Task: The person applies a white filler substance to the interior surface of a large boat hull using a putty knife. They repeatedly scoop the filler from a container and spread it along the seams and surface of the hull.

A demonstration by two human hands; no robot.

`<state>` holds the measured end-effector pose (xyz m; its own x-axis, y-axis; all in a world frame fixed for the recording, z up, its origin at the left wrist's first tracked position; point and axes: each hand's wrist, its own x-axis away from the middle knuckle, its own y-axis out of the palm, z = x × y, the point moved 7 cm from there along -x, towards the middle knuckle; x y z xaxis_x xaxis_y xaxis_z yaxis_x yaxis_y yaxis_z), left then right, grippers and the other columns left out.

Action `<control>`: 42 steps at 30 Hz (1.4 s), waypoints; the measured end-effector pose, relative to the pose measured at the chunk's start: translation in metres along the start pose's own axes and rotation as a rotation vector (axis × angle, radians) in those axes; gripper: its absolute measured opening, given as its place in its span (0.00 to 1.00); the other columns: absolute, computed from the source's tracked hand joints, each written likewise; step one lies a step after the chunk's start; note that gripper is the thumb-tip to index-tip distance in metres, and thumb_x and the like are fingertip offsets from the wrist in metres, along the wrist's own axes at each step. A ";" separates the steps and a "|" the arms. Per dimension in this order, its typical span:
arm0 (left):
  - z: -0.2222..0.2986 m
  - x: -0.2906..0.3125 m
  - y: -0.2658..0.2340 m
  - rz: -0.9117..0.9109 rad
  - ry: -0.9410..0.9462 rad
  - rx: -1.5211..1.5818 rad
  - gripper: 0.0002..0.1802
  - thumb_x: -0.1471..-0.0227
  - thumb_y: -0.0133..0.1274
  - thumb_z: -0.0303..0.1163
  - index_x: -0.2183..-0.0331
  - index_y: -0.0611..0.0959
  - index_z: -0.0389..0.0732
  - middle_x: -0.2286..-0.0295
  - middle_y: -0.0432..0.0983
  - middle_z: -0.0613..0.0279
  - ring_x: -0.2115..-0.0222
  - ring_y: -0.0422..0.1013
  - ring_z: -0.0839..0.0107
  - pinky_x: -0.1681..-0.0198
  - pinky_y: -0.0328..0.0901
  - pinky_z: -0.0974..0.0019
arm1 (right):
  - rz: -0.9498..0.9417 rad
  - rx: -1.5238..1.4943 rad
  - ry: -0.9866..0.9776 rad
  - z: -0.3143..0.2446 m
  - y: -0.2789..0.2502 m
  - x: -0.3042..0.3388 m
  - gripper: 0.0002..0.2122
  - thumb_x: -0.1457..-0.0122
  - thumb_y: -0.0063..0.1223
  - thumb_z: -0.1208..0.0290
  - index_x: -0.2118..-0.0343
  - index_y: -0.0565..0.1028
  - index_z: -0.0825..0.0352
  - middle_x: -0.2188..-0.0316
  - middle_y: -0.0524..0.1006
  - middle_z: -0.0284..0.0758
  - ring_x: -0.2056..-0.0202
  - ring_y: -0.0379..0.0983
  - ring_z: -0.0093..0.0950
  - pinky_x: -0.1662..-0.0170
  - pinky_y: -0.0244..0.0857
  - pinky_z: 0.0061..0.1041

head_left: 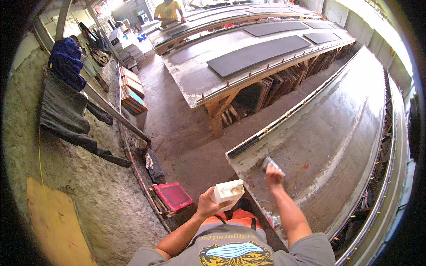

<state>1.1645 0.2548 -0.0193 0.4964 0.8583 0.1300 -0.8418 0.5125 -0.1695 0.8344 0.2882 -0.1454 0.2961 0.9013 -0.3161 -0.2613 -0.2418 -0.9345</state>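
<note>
My left hand (pixel 207 204) is wrapped round a white plastic jug (pixel 229 191) with dark smudges on its top, held in front of my body. My right hand (pixel 274 177) reaches over the near end of a long grey table (pixel 328 146). Its fingers close on a small grey-white, flat-edged tool (pixel 269 163) held at the tabletop; blur hides its exact kind. A small reddish spot (pixel 305 166) lies on the surface to the right of that hand.
A second long table (pixel 186 82) carries dark flat panels (pixel 259 55), with frames (pixel 284 86) stacked beneath. A red-meshed frame (pixel 173 196) leans low at left. Clothes (pixel 66 106) hang along the left wall. Another person (pixel 168 12) stands at the far table.
</note>
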 end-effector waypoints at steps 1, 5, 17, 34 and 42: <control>-0.006 0.005 -0.010 0.024 -0.006 0.006 0.35 0.60 0.77 0.38 0.52 0.79 0.34 0.57 0.82 0.58 0.55 0.77 0.71 0.50 0.71 0.63 | 0.053 0.033 -0.062 -0.035 -0.030 0.014 0.15 0.49 0.52 0.69 0.58 0.79 0.66 0.78 0.76 0.34 0.76 0.77 0.33 0.71 0.72 0.36; -0.012 0.002 -0.024 -0.015 -0.055 -0.032 0.34 0.61 0.77 0.33 0.53 0.79 0.35 0.56 0.81 0.59 0.55 0.76 0.71 0.51 0.71 0.63 | -0.102 -0.282 -0.059 -0.086 -0.084 0.041 0.12 0.48 0.57 0.67 0.61 0.79 0.66 0.79 0.75 0.36 0.77 0.76 0.37 0.73 0.72 0.38; -0.013 -0.020 -0.034 -0.188 -0.006 0.194 0.32 0.60 0.76 0.29 0.54 0.78 0.33 0.57 0.81 0.57 0.56 0.77 0.68 0.50 0.71 0.63 | -0.070 -0.785 1.350 0.092 -0.058 0.176 0.16 0.57 0.71 0.64 0.74 0.82 0.74 0.76 0.83 0.46 0.75 0.82 0.36 0.69 0.73 0.38; -0.015 -0.012 -0.029 -0.295 -0.032 0.186 0.33 0.60 0.76 0.29 0.53 0.77 0.32 0.56 0.80 0.55 0.55 0.77 0.67 0.49 0.71 0.61 | -0.074 -0.301 0.874 0.169 -0.109 0.103 0.17 0.48 0.63 0.65 0.57 0.81 0.66 0.64 0.82 0.49 0.62 0.81 0.47 0.58 0.74 0.44; -0.021 -0.009 -0.010 -0.310 -0.081 0.236 0.32 0.60 0.75 0.29 0.53 0.78 0.33 0.57 0.81 0.57 0.56 0.78 0.68 0.50 0.71 0.62 | -0.133 -0.058 0.321 0.001 -0.087 0.152 0.20 0.51 0.54 0.72 0.53 0.79 0.66 0.75 0.80 0.37 0.68 0.81 0.38 0.64 0.74 0.41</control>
<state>1.1723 0.2424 -0.0391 0.7243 0.6539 0.2184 -0.6848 0.7192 0.1177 0.9013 0.4470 -0.1121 0.6002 0.7698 -0.2174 -0.1508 -0.1580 -0.9759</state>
